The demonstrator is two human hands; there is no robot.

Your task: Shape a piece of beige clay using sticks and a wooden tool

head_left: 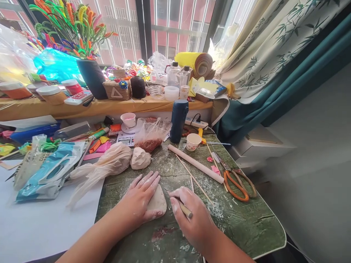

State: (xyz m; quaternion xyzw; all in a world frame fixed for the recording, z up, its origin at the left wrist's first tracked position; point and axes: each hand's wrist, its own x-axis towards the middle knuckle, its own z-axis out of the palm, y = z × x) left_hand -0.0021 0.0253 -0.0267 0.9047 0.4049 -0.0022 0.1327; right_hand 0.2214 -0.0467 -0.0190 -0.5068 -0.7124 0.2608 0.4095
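Note:
My left hand (pixel 144 197) lies flat, fingers stretched out, over a rolled-out slab of pale clay (pixel 159 201) on the dark green table. Just right of the slab, my right hand (pixel 189 212) is closed around a thin tool with a round wooden handle (pixel 185 210); its tip is mostly hidden by my fingers. Beyond my left hand sits a lump of pale clay (pixel 140 158), beside a crumpled plastic bag (pixel 115 157). A pale rolling pin (pixel 196 163) lies slantwise past my right hand, with a thin wooden stick (pixel 194 179) near it.
Orange-handled scissors (pixel 236 185) lie at the right, near the table edge (pixel 274 215). Farther back stand a paper cup (pixel 193 141), a dark blue bottle (pixel 178 122) and a bag of reddish-brown material (pixel 150 138). Blue-and-white packets (pixel 52 171) and white paper (pixel 55 226) cover the left.

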